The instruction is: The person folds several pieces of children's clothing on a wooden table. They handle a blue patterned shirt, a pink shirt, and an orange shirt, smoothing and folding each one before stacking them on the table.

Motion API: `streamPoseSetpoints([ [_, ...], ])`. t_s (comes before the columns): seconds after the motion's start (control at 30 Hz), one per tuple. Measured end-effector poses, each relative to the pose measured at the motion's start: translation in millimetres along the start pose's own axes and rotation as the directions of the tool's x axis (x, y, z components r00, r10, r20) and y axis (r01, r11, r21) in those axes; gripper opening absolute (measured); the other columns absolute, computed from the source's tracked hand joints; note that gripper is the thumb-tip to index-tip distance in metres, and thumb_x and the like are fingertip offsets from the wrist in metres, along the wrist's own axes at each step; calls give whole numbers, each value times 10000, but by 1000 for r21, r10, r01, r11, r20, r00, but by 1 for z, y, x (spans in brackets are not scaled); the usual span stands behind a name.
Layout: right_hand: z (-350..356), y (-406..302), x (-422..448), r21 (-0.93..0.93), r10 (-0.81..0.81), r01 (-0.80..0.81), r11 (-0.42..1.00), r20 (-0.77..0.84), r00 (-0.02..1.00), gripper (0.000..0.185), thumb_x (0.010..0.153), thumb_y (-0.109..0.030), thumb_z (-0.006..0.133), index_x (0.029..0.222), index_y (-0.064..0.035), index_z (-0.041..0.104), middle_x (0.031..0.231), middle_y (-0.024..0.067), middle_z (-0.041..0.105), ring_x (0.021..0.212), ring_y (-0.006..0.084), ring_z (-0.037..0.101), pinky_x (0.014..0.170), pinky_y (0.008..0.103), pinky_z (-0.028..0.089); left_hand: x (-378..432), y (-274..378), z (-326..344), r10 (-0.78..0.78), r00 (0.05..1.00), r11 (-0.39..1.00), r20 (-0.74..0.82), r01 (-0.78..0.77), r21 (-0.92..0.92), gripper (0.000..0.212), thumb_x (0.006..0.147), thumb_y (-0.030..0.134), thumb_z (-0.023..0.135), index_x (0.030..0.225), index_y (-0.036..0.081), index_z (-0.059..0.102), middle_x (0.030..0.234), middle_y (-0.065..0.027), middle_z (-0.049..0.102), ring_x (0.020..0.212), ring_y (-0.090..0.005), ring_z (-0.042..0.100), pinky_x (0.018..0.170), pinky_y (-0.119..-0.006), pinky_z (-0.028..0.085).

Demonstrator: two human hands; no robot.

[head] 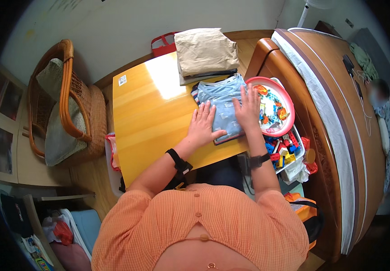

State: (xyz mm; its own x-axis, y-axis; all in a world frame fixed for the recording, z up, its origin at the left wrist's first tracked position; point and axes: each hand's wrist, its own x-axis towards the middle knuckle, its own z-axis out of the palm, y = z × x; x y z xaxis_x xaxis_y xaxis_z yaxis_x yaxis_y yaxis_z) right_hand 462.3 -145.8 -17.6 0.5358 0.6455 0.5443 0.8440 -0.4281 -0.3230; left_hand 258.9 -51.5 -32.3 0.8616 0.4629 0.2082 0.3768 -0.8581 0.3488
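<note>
A folded light-blue shirt point(223, 108) with small pale motifs lies on top of a stack of folded clothes at the right side of a yellow wooden table point(151, 128). My left hand point(202, 123) lies flat at the shirt's left edge, fingers spread and thumb near the lower hem. On the right edge of the same shirt rests my right hand point(248, 108), palm down and fingers apart. Neither hand grips anything. Darker and striped folded fabric shows beneath the blue shirt. Just behind it stands a pile of folded beige trousers point(205, 52) over darker garments.
A round pink-rimmed tray point(290, 118) sits right of the shirt, above a white bin of toy bricks point(284, 152). Beyond is a wooden bed point(337, 118), with a person point(381, 98) at its far side. A rattan chair point(69, 101) stands left; a red bag point(163, 44) lies behind the table.
</note>
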Motion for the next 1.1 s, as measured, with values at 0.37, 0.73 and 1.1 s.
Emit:
streamPoseSetpoints([
  [0.37, 6, -9, 1, -62, 71, -56, 997, 267, 961, 646, 1006, -546, 542, 1552, -205, 484, 1651, 170, 360, 1547, 412, 253, 1241, 592, 175, -14, -1, -5, -28, 997, 999, 79, 24, 46, 1179, 845, 853, 521, 1620, 7, 252, 1698, -258, 165, 1586, -397, 144, 1273, -508, 129],
  [0.73, -20, -35, -69, -52, -99, 107, 993, 141, 985, 692, 881, -633, 672, 1455, -254, 597, 1594, 113, 450, 1494, 429, 329, 1169, 741, 138, -28, -5, -11, -14, 998, 1000, 69, 15, -14, 1135, 868, 776, 588, 1609, -19, 263, 1689, -271, 185, 1579, -391, 176, 1279, -488, 126],
  [1.1, -40, -70, -113, -36, -105, 120, 992, 277, 955, 736, 907, -543, 692, 1553, -261, 480, 1677, 156, 302, 1539, 474, 203, 1166, 752, 120, -87, -85, -71, -42, 985, 777, 164, 136, -615, 750, 1014, 381, 640, 1606, 44, 326, 1691, -176, 275, 1561, -312, 267, 1264, -399, 235],
])
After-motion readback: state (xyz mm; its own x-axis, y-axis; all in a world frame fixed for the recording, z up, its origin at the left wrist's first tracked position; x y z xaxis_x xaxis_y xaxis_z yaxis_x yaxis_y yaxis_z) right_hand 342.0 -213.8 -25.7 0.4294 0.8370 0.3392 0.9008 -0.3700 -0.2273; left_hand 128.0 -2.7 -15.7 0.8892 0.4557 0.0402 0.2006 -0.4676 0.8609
